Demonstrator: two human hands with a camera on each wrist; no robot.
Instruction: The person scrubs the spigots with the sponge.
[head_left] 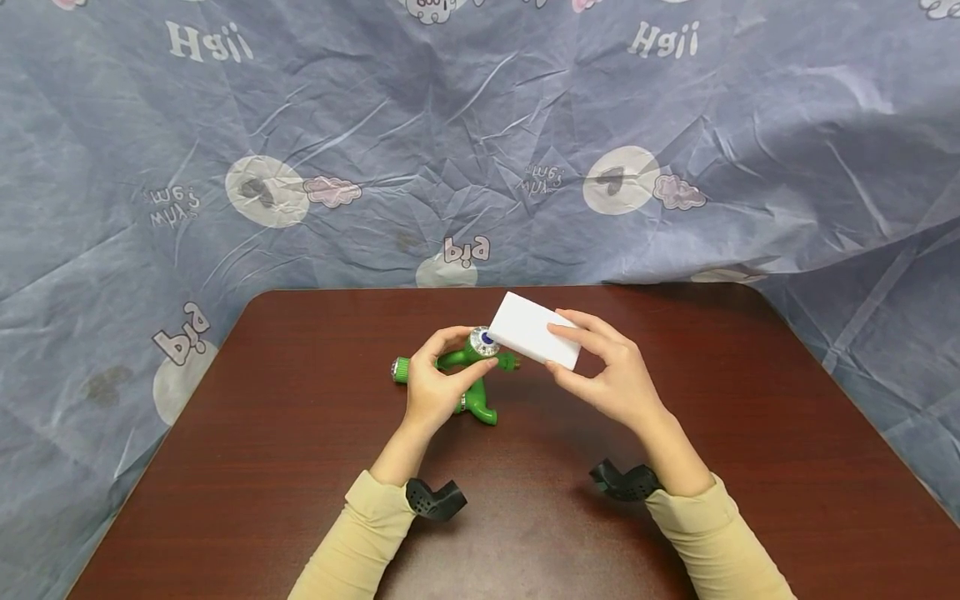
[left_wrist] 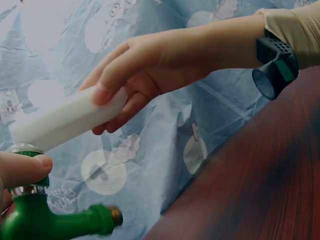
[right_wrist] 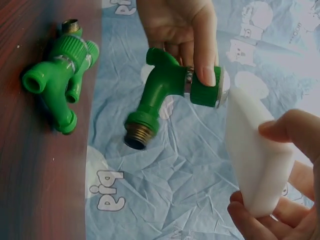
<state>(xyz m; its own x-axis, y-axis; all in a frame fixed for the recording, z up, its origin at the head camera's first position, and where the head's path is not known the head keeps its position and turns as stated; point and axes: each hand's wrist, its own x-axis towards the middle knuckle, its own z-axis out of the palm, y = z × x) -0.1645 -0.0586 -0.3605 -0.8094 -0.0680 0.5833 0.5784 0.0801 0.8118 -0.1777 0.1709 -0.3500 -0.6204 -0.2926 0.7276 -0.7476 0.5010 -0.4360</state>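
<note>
My left hand [head_left: 432,385] grips a green tap [right_wrist: 162,82] by its ribbed knob, holding it above the table. The knob's cap [head_left: 483,340] is silver with a blue centre. In the right wrist view the tap's brass threaded end points down. My right hand [head_left: 617,377] pinches a white sponge-like block [head_left: 534,329] between thumb and fingers. One end of the block meets the knob's cap. More green tapware [right_wrist: 55,85], with a ribbed knob and several outlets, lies on the table behind the left hand; whether it is one piece or two I cannot tell.
The dark red-brown table [head_left: 300,500] has a rounded far edge. A blue-grey printed cloth [head_left: 420,150] hangs behind it and down both sides. Black wrist mounts [head_left: 435,500] sit on both forearms, by the beige sleeves.
</note>
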